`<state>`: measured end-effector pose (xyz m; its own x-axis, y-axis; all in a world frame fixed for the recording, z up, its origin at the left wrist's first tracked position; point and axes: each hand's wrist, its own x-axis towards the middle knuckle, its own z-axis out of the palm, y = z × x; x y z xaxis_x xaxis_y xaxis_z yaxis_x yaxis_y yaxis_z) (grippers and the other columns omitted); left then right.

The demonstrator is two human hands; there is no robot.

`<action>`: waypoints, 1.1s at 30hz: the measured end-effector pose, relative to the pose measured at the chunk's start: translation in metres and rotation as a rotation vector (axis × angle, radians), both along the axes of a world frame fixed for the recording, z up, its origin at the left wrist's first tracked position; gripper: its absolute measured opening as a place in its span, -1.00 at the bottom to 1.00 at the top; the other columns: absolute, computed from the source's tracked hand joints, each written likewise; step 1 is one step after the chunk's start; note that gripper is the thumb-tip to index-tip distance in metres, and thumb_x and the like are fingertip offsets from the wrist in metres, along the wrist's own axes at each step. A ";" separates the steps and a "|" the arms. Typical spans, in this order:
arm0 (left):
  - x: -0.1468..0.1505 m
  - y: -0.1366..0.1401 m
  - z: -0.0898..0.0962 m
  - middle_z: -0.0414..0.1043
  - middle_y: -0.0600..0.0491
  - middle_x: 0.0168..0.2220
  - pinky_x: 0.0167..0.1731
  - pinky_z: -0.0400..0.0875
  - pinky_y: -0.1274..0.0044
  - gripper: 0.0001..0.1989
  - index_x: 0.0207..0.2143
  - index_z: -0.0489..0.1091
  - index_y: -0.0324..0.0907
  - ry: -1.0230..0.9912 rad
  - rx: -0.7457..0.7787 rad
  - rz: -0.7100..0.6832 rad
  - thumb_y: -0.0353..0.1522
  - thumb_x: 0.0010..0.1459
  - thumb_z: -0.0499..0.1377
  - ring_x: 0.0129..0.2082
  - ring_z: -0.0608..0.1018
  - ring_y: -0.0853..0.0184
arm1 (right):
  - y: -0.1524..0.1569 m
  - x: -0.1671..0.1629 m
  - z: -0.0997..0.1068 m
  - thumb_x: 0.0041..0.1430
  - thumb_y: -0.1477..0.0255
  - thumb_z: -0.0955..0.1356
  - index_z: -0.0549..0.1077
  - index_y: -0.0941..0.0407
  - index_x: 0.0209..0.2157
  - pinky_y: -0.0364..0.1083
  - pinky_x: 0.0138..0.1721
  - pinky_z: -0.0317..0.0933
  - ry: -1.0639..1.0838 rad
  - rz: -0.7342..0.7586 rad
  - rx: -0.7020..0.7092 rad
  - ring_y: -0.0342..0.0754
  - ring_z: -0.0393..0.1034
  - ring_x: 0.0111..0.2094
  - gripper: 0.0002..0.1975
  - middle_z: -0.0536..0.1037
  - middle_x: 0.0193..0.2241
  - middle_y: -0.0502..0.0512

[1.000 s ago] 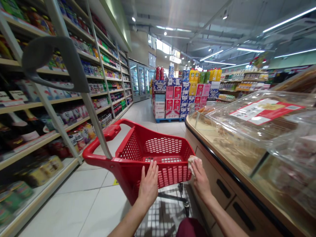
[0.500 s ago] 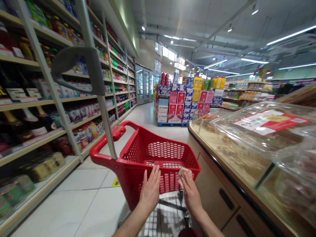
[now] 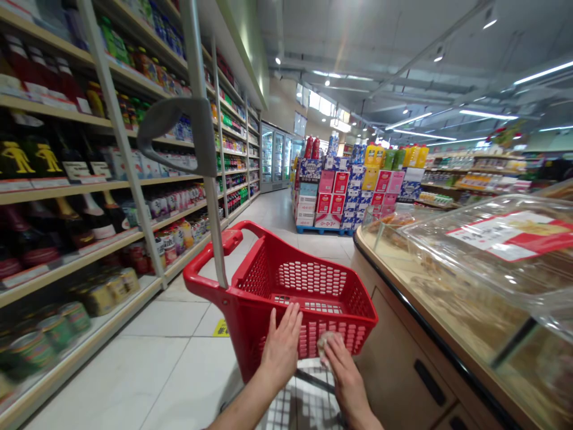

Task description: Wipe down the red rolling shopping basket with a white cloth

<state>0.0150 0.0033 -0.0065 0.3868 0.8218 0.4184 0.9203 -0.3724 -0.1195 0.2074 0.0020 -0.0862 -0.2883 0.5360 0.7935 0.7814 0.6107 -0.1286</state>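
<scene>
In front of me stands a red plastic shopping basket (image 3: 308, 269) with perforated walls, on a wheeled frame with a tall grey pull handle (image 3: 179, 134). My left hand (image 3: 283, 343) lies flat with fingers stretched against the basket's near wall, just below the rim. Lower and to the right, my right hand (image 3: 344, 361) presses a crumpled whitish cloth (image 3: 326, 344) to the outside of the same wall. The fingers are bent over the cloth and partly cover it. No item shows inside the basket.
Shelves of bottles and cans (image 3: 107, 173) run along the left. A wooden display counter (image 3: 394, 346) with clear plastic food boxes (image 3: 501, 239) is close on the right. Stacked drink cartons (image 3: 331, 191) stand ahead on a blue pallet. White floor tiles (image 3: 147, 370) lie below.
My right hand and the cloth have moved down the basket wall from near its rim. The left hand stays on the wall. The whole view has shifted, putting things further right.
</scene>
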 end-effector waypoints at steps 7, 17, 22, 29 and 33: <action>-0.019 0.007 0.012 -0.02 -0.08 0.18 0.12 -0.30 0.18 -0.40 0.11 0.03 -0.32 -0.019 0.020 0.140 -0.41 -0.05 -0.07 0.19 -0.04 0.22 | 0.011 -0.017 0.015 0.17 0.58 0.14 0.12 0.01 0.10 0.08 0.03 0.15 0.066 0.040 0.044 0.00 -0.04 0.14 -0.55 0.24 0.07 0.07; -0.034 -0.004 0.001 0.01 -0.04 0.17 0.13 -0.46 0.26 -0.43 0.11 0.05 -0.28 -0.003 0.179 0.069 -0.40 -0.02 -0.06 0.20 -0.08 0.27 | 0.010 -0.053 0.029 0.15 0.59 0.18 0.12 0.04 0.10 0.14 0.06 0.08 0.116 0.114 0.091 0.03 -0.09 0.15 -0.54 0.22 0.08 0.10; -0.047 -0.010 0.006 0.04 -0.05 0.16 0.13 -0.44 0.27 -0.44 0.08 0.10 -0.29 -0.004 0.212 0.042 -0.43 -0.05 -0.04 0.20 -0.05 0.27 | 0.006 -0.054 0.000 0.17 0.57 0.16 0.12 0.05 0.10 -0.02 -0.02 0.23 -0.030 0.145 0.025 -0.05 -0.01 0.13 -0.56 0.28 0.04 0.10; -0.070 -0.014 0.022 0.01 -0.06 0.16 0.14 -0.32 0.23 -0.41 0.09 0.08 -0.30 -0.064 0.202 0.161 -0.47 -0.08 -0.06 0.18 0.02 0.24 | 0.017 -0.077 0.035 0.13 0.59 0.21 0.14 0.07 0.09 0.14 0.08 0.05 0.110 0.159 0.121 0.03 -0.12 0.16 -0.53 0.23 0.07 0.13; -0.071 -0.014 0.026 0.03 -0.06 0.16 0.14 -0.34 0.23 -0.42 0.09 0.09 -0.29 -0.046 0.178 0.134 -0.48 -0.08 -0.06 0.17 0.04 0.24 | 0.012 -0.083 0.021 0.16 0.58 0.18 0.17 0.06 0.08 -0.02 0.03 0.17 0.008 0.222 0.121 -0.08 -0.03 0.13 -0.57 0.32 0.01 0.10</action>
